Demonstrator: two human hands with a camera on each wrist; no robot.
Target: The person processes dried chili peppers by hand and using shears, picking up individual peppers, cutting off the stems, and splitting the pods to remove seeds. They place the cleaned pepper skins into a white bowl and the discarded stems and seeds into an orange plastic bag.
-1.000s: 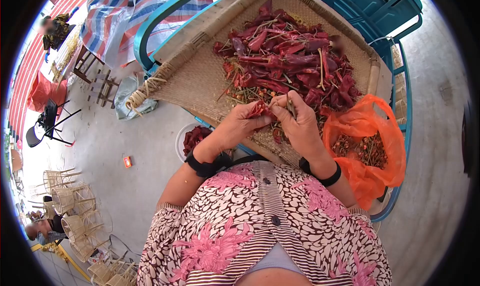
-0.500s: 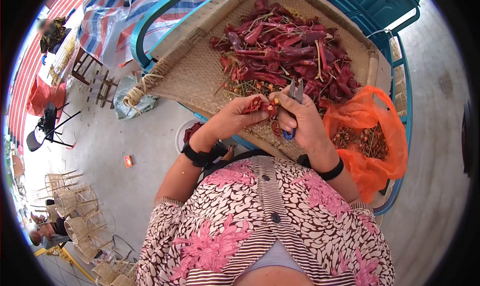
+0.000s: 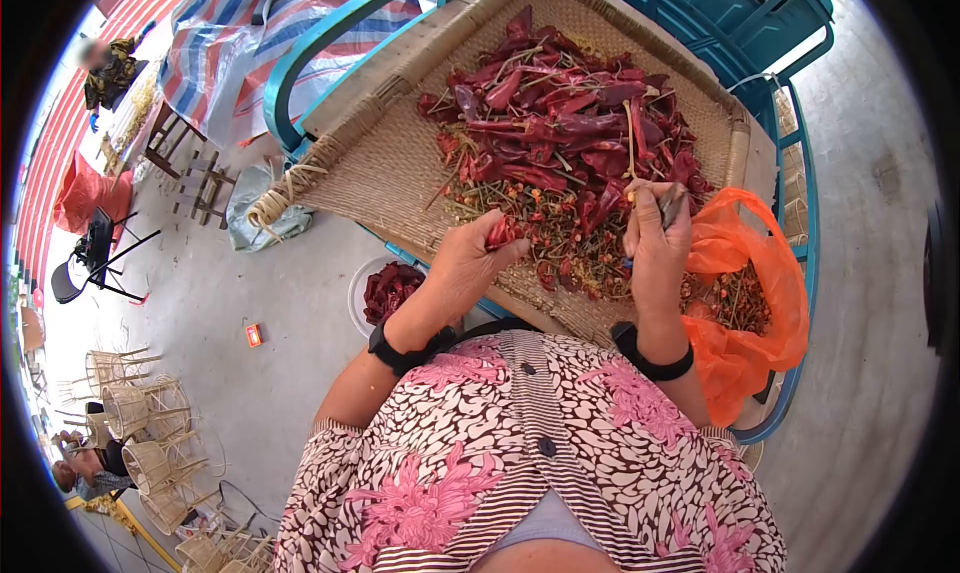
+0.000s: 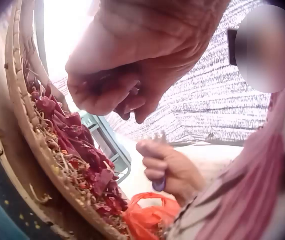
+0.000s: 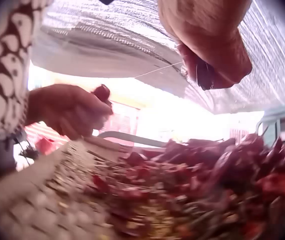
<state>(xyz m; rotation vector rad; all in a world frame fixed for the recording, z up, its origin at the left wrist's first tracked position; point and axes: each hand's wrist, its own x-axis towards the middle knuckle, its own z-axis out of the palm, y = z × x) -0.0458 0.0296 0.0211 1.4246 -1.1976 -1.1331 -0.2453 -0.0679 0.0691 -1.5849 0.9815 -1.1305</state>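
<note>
My left hand [image 3: 462, 265] holds a dried red chili [image 3: 503, 233] between thumb and fingers, over the near edge of the woven tray [image 3: 365, 158]. Farther right, my right hand [image 3: 657, 258] grips small scissors [image 3: 673, 203], whose metal blades stick out past the fingers; a bit of the purple-blue handle [image 4: 159, 185] shows in the left wrist view. From its fingertips a thin pale strand [image 5: 157, 70] runs out in the right wrist view. Beyond both hands lies a heap of dried red chilies [image 3: 570, 113], with cut stems and seedy caps [image 3: 575, 238] scattered along its near side.
An orange plastic bag [image 3: 775, 263] of stem scraps stands open at the tray's right. A white basin [image 3: 357, 298] of red chilies is below, at left. Teal metal rails [image 3: 285, 83] frame the tray. Several wicker chairs [image 3: 150, 408] stand on the floor at left.
The hands were together at the chili and have parted. My right hand has moved right with the scissors, toward the orange bag; the left still holds the chili, slightly lower.
</note>
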